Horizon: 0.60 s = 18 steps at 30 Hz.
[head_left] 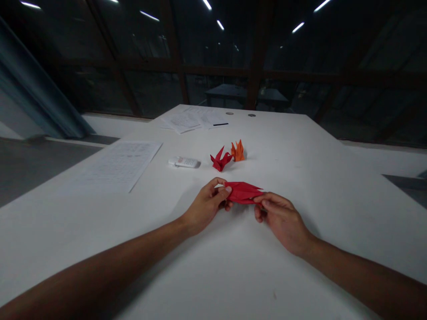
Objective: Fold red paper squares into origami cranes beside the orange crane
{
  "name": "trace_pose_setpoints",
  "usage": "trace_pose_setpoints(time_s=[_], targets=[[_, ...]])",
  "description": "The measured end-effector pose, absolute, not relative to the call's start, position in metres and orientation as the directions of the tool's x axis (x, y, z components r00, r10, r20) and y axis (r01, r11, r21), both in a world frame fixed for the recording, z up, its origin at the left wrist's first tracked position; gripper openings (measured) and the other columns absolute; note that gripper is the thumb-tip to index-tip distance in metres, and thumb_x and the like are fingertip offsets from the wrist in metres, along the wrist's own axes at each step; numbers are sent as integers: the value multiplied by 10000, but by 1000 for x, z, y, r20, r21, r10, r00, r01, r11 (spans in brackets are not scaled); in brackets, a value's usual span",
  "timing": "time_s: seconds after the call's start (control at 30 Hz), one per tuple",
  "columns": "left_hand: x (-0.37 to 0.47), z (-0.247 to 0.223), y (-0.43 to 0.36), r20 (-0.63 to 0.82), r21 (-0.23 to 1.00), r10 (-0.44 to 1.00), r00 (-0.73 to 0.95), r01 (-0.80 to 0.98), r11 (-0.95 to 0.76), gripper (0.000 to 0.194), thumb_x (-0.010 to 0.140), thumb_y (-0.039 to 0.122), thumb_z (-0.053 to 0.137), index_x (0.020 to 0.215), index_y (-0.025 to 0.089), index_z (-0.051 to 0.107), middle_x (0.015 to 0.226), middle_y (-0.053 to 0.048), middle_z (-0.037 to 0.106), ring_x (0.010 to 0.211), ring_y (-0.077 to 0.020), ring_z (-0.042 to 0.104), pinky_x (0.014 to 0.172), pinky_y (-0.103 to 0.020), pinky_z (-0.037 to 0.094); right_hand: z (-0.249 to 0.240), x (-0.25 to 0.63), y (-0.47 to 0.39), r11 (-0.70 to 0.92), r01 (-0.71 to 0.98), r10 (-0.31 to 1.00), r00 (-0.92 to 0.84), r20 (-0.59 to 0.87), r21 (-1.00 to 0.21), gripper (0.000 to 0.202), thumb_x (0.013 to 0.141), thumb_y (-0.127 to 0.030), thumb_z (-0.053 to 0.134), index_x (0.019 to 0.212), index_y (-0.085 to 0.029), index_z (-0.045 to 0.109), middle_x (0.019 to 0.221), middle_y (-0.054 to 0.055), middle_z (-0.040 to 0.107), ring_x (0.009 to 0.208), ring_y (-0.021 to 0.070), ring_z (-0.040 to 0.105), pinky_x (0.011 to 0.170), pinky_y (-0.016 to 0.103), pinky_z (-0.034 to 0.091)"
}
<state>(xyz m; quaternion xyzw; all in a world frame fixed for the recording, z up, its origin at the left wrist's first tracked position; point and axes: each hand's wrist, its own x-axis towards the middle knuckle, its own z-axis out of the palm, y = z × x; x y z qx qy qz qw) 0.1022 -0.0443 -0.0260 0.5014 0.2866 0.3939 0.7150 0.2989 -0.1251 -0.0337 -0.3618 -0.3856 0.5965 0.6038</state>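
Observation:
A piece of folded red paper [243,192], long and pointed at its right end, is held above the white table [213,275] between both hands. My left hand [211,202] pinches its left end, thumb on top and fingers behind. At the right end, my right hand [282,218] grips it between thumb and fingers near the split tips. Just beyond the hands stand a red origami crane [220,160] and an orange origami crane [238,151], close together. The undersides of the paper and some fingertips are hidden.
A white tube or bottle [184,162] lies left of the cranes. Written sheets [116,164] lie at the left edge, and more papers [190,120] with a black pen [220,124] at the back. Dark windows [213,44] rise behind the table; a blue curtain [36,84] hangs left.

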Motion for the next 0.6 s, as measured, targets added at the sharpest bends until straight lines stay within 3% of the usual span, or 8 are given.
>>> trace_pose_setpoints(time_s=[0.2,0.6], targets=[[100,-28,-43,19,948,840,542,-277,157,303,874,365,734,974,201,500,702,29,622,632,-111,586,600,-239,455,-35,300,-124,4,-460,999,-37,24,-888,73,801,-224,764,872,-214,751,753,6,649,654,141,550,635,295,372],[97,-29,-43,44,969,796,604,-219,113,309,898,408,707,992,213,487,734,23,641,629,-105,575,614,-239,454,-30,297,-123,-4,-446,1000,-27,9,-895,179,751,-202,805,872,-209,674,785,-12,622,643,128,527,611,275,399]])
